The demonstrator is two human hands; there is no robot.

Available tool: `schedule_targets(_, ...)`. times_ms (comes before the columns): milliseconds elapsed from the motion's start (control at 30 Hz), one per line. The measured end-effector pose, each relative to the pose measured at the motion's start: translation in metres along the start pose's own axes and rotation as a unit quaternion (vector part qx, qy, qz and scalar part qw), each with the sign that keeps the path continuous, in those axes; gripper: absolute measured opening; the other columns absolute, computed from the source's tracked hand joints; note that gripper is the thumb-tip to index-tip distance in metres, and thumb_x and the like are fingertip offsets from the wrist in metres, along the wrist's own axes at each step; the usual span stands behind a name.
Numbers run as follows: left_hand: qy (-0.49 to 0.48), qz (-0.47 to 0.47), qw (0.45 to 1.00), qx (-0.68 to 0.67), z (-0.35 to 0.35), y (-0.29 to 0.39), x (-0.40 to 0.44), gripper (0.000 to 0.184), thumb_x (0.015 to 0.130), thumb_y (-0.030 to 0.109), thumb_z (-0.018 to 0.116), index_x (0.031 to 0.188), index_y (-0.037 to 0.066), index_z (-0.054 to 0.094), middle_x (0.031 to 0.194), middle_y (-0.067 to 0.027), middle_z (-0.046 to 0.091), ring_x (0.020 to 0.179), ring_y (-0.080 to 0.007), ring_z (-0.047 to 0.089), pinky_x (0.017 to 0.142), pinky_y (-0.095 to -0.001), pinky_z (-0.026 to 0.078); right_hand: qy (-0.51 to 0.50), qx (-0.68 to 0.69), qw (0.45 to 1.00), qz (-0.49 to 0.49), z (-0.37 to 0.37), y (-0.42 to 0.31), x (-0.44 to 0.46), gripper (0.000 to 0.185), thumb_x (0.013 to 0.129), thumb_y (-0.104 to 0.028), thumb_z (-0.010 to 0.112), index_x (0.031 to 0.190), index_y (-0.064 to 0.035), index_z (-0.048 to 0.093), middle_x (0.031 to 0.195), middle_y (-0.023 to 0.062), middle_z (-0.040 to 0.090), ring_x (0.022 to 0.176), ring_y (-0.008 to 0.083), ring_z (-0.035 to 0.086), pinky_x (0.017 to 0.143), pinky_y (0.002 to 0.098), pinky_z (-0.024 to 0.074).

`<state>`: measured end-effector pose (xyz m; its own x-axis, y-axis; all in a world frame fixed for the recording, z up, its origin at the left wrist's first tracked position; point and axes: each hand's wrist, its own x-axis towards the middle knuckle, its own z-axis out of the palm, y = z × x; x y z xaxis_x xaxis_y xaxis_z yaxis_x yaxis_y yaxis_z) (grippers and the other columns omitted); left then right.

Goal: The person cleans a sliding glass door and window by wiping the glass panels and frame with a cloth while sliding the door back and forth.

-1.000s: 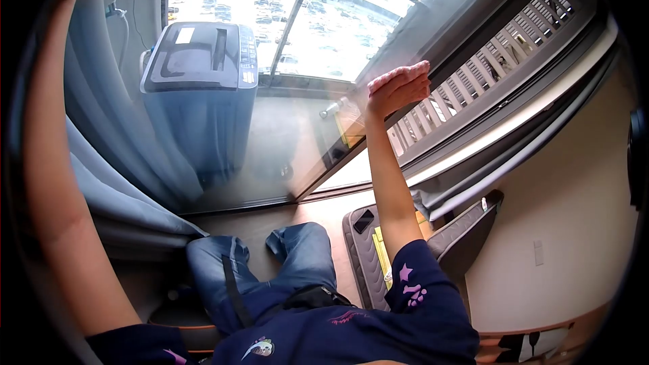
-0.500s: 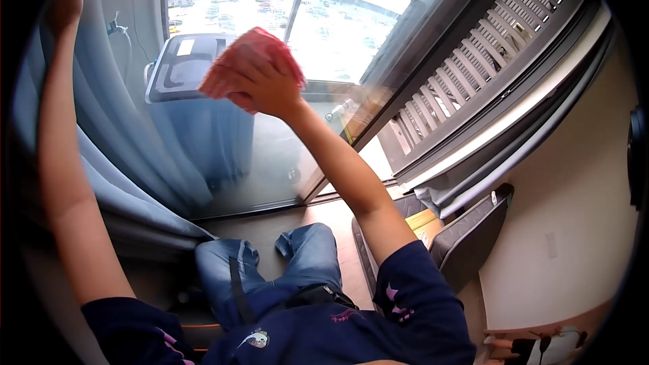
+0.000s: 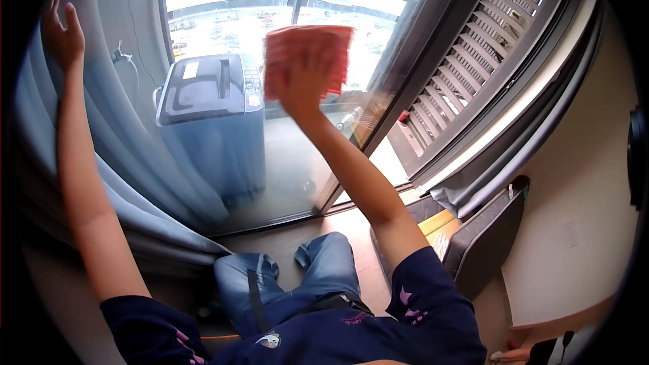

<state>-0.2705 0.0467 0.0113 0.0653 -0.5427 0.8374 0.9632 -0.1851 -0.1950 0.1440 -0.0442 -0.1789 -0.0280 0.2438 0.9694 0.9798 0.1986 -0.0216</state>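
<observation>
A red checked cleaning cloth (image 3: 340, 61) lies spread against the glass door (image 3: 291, 142), slightly blurred by motion. My right hand (image 3: 307, 78) holds it flat to the pane, arm stretched out, with the fingers partly lost in the blur. At the upper left my left hand (image 3: 64, 34) is raised beside the blue-grey curtain (image 3: 111, 122). Its thumb and fingers are apart and nothing shows in them; whether the palm touches the curtain I cannot tell.
Behind the glass stands a top-loading washing machine (image 3: 209, 94). A louvred shutter (image 3: 466, 61) is on the right, with a grey curtain (image 3: 473, 189) bunched beside it. A dark quilted folding piece (image 3: 487, 243) stands on the floor. Part of another person (image 3: 541, 351) shows at the lower right.
My right hand has moved the cloth to the right across the glass, uncovering more of the washing machine. My left hand now shows its fingers spread. The view has tilted slightly upward.
</observation>
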Motion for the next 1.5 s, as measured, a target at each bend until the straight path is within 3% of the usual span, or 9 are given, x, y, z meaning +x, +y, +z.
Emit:
schedule_targets(67, -0.006, -0.001, 1.000, 0.021, -0.001, 0.002, 0.000, 0.058, 0.084, 0.056, 0.030, 0.111, 0.013, 0.057, 0.119, -0.0102, 0.052, 0.106, -0.0277, 0.053, 0.090, -0.0381, 0.042, -0.078, 0.107, 0.944, -0.302, 0.003, -0.031, 0.008, 0.038, 0.074, -0.032, 0.056, 0.107, -0.0141, 0.056, 0.123, 0.0018, 0.047, 0.120, 0.0200, 0.037, 0.101, 0.0440, 0.0254)
schedule_targets(167, -0.030, -0.008, 0.999, 0.037, -0.005, 0.007, 0.002, 0.062, 0.084, 0.058, 0.026, 0.111, 0.012, 0.057, 0.119, -0.0109, 0.052, 0.108, -0.0289, 0.051, 0.090, -0.0408, 0.041, -0.018, 0.054, 0.897, -0.438, 0.012, -0.024, 0.047, 0.039, 0.071, -0.037, 0.060, 0.107, -0.0235, 0.057, 0.118, -0.0084, 0.050, 0.117, 0.0143, 0.040, 0.102, 0.0359, 0.0278)
schedule_targets(367, -0.054, -0.050, 0.997, 0.029, -0.014, 0.022, 0.004, 0.059, 0.084, 0.056, 0.029, 0.112, 0.012, 0.055, 0.120, -0.0118, 0.051, 0.106, -0.0288, 0.052, 0.087, -0.0421, 0.043, 0.141, -0.111, 0.975, -0.128, -0.047, 0.130, 0.116, 0.058, 0.081, -0.043, 0.047, 0.123, -0.0024, 0.042, 0.125, 0.0219, 0.042, 0.115, 0.0371, 0.039, 0.098, 0.0487, 0.0243)
schedule_targets(533, -0.052, -0.097, 0.994, 0.005, -0.018, 0.033, 0.007, 0.057, 0.084, 0.055, 0.032, 0.111, 0.011, 0.056, 0.121, -0.0123, 0.050, 0.109, -0.0288, 0.049, 0.088, -0.0433, 0.042, 0.190, -0.108, 0.966, 0.138, -0.057, 0.153, 0.134, 0.060, 0.087, -0.043, 0.034, 0.129, -0.0009, 0.028, 0.133, 0.0239, 0.027, 0.124, 0.0344, 0.023, 0.102, 0.0413, 0.0142)
schedule_targets(733, -0.075, -0.119, 0.990, -0.002, -0.022, 0.040, 0.008, 0.048, 0.086, 0.045, 0.036, 0.111, 0.008, 0.054, 0.121, -0.0142, 0.048, 0.112, -0.0302, 0.045, 0.092, -0.0441, 0.038, 0.256, -0.075, 0.964, -0.021, -0.013, -0.010, 0.169, 0.045, 0.081, -0.040, 0.048, 0.108, -0.0054, 0.052, 0.109, 0.0191, 0.051, 0.099, 0.0392, 0.047, 0.090, 0.0548, 0.0291)
schedule_targets(1000, -0.089, -0.083, 0.992, 0.041, -0.023, 0.035, 0.008, 0.046, 0.087, 0.044, 0.034, 0.114, 0.010, 0.050, 0.122, -0.0131, 0.048, 0.112, -0.0297, 0.045, 0.089, -0.0445, 0.041, 0.179, 0.179, 0.887, -0.386, 0.009, -0.091, 0.179, 0.036, 0.065, -0.040, 0.063, 0.096, -0.0211, 0.061, 0.114, -0.0017, 0.053, 0.110, 0.0207, 0.046, 0.096, 0.0425, 0.0313)
schedule_targets(1300, -0.074, -0.117, 0.990, 0.012, -0.021, 0.034, 0.004, 0.050, 0.087, 0.048, 0.035, 0.113, 0.010, 0.052, 0.123, -0.0130, 0.048, 0.112, -0.0285, 0.046, 0.092, -0.0430, 0.040, 0.268, -0.163, 0.947, -0.073, -0.080, 0.128, 0.258, 0.050, 0.083, -0.034, 0.045, 0.122, -0.0035, 0.042, 0.127, 0.0184, 0.039, 0.120, 0.0370, 0.032, 0.101, 0.0460, 0.0207)
schedule_targets(1400, -0.072, -0.123, 0.990, 0.006, -0.022, 0.038, 0.005, 0.046, 0.086, 0.045, 0.037, 0.111, 0.009, 0.053, 0.121, -0.0134, 0.049, 0.112, -0.0283, 0.047, 0.091, -0.0432, 0.040, 0.193, -0.292, 0.937, 0.003, -0.105, 0.088, 0.266, 0.046, 0.084, -0.034, 0.042, 0.119, -0.0049, 0.044, 0.125, 0.0194, 0.040, 0.117, 0.0355, 0.035, 0.100, 0.0453, 0.0229)
schedule_targets(1500, -0.073, -0.122, 0.990, 0.003, -0.022, 0.038, 0.006, 0.046, 0.086, 0.044, 0.039, 0.110, 0.009, 0.054, 0.121, -0.0135, 0.049, 0.111, -0.0280, 0.047, 0.092, -0.0431, 0.039, 0.360, -0.193, 0.905, 0.117, -0.041, 0.057, 0.310, 0.053, 0.082, -0.046, 0.043, 0.119, -0.0079, 0.045, 0.125, 0.0222, 0.040, 0.117, 0.0389, 0.034, 0.100, 0.0481, 0.0222)
